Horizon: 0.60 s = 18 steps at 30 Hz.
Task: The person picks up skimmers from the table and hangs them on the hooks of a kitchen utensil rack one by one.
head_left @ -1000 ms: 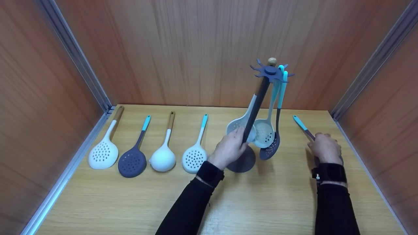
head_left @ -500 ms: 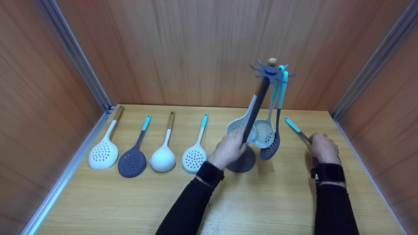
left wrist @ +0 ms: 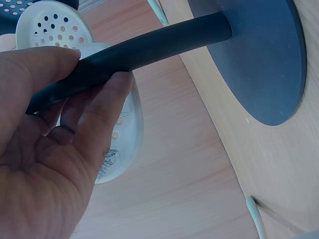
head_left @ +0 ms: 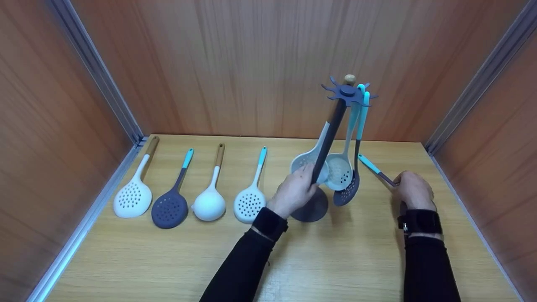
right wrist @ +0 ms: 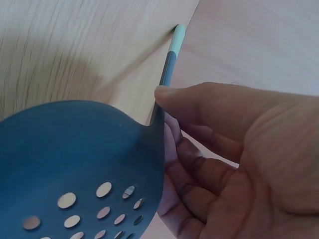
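Observation:
My left hand (head_left: 293, 191) grips the dark pole (head_left: 333, 132) of a utensil stand, low above its round base (head_left: 311, 209). Hooked arms crown the stand. From them hang a pale perforated spoon (head_left: 338, 172), a dark perforated spoon with a turquoise handle (head_left: 347, 195), and another pale utensil partly behind the pole. To the right, my right hand (head_left: 414, 191) pinches a dark skimmer (right wrist: 94, 139) at its neck. Its turquoise handle end (head_left: 369, 163) points away toward the stand. In the head view the hand and wrist hide the skimmer's perforated head.
Left of the stand, a row lies on the wooden table: a white perforated turner (head_left: 133, 199), a dark perforated skimmer (head_left: 170, 209), a white ladle (head_left: 209, 204) and a white perforated skimmer (head_left: 249, 204). Wooden panels (head_left: 251, 67) enclose the table at the back and sides.
The skimmer's handle end has swung left toward the stand as my right hand turned and shifted slightly left. My left hand and the stand stay in place.

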Motion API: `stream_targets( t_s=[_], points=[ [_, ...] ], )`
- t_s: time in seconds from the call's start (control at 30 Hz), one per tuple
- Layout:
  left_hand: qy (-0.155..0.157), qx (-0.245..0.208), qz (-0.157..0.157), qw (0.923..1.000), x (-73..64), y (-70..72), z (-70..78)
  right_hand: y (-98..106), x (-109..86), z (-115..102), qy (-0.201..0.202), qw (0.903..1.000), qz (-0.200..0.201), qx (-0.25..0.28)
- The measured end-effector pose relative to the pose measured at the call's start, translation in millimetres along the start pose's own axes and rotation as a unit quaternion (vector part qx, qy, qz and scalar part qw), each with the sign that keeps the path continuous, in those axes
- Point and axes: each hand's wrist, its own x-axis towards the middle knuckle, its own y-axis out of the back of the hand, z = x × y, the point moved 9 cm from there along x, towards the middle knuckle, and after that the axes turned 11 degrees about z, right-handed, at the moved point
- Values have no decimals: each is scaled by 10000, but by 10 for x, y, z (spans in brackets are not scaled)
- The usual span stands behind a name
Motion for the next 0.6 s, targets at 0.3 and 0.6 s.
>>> stream_targets(
  t_s=[0.3,0.6],
  points=[
    [128,-104,-64,9998,6,-8,-20,-12,0,25,-77,9998,-90,127],
    [-40,17,109,9999,-12,9,-3,38,-17,54,13,9997,83,236]
  ],
)
